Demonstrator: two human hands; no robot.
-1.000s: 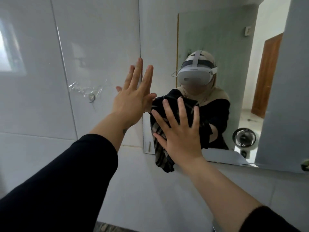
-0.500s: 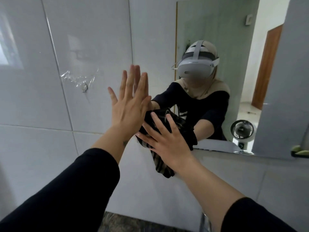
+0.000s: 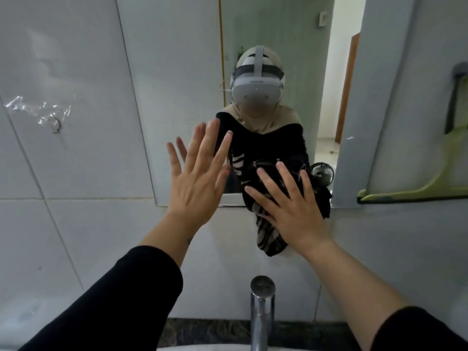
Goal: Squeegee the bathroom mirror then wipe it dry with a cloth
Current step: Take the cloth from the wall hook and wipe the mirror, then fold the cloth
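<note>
Now the right hand [image 3: 291, 206], fingers spread flat, not clenched, presses a dark striped cloth [image 3: 268, 231] vs the mirror [image 3: 278, 34] at its bottom edge, cloth hanging below onto the wall. Left hand [image 3: 196, 182] open, empty, palm up near the mirror's lower-left corner. Faucet [image 3: 260, 312] below the cloth.

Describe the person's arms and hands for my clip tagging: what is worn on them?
Both arms wear black long sleeves pushed up, leaving the forearms bare. The left hand and right hand are bare: no gloves, rings or watch visible. A small dark mark sits near the left wrist.
</note>
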